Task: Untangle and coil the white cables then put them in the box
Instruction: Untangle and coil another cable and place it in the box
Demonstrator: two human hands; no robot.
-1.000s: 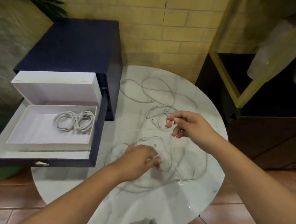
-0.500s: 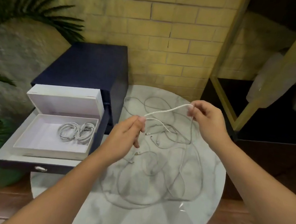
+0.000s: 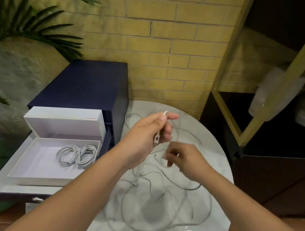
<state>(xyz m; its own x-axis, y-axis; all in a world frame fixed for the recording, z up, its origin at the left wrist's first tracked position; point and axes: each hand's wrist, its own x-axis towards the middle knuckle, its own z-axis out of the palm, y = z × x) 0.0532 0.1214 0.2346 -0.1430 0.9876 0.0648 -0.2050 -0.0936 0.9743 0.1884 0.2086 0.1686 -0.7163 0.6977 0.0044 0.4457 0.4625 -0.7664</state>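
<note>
Several white cables [image 3: 153,205] lie tangled in loose loops on the round marble table [image 3: 216,221]. My left hand [image 3: 148,134] is raised above the table's far side and grips one white cable, whose bend sticks out above the thumb and whose plug [image 3: 156,139] hangs below the fingers. Just right of it and lower, my right hand [image 3: 182,158] is blurred, with its fingers curled down round the same cable's strand. The open white box [image 3: 26,161] stands at the left with two coiled white cables [image 3: 77,155] inside.
The box sits in the pulled-out drawer of a navy cabinet [image 3: 84,84] left of the table. Potted palms [image 3: 7,18] stand at the far left. A dark shelf unit with a wooden frame [image 3: 267,113] stands right of the table, and a brick wall is behind.
My left hand rose and moved right with the cable. My right hand dropped and moved left, close under my left hand, so the stretched strand between them is now bunched.
</note>
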